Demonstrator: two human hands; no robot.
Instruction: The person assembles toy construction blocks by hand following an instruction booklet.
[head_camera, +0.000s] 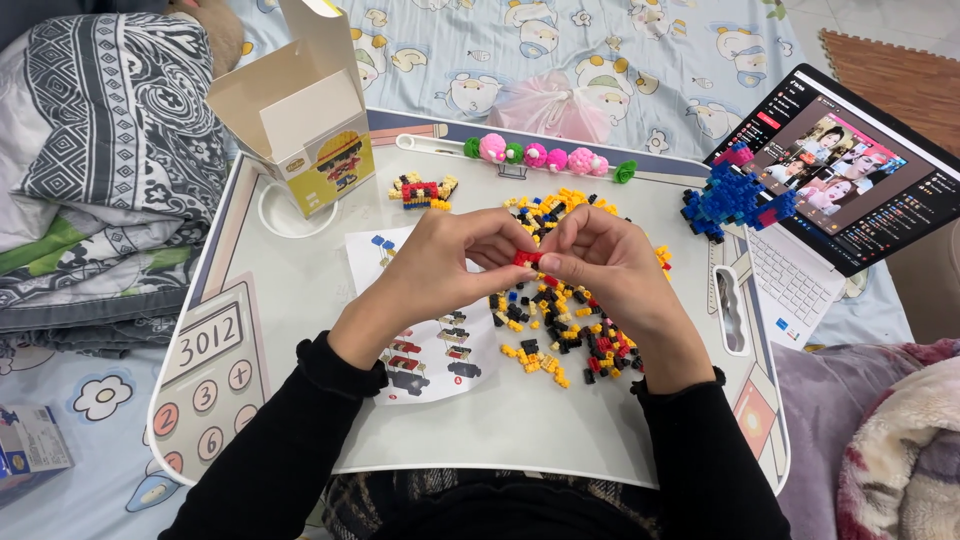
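We see the left hand (440, 262) and the right hand (600, 262) meeting above the middle of the lap tray (520, 430), fingertips pinched shut together on a small red brick (527, 258). Just below them lies a loose pile of bricks (560, 335), beside a paper sheet (440, 365). An open box (305, 110) stands far left, a laptop (850, 170) far right.

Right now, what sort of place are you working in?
Most likely a bedroom at home: a lap tray sits on a cartoon-print bedsheet, with a folded blanket beside it and an open laptop to the right.
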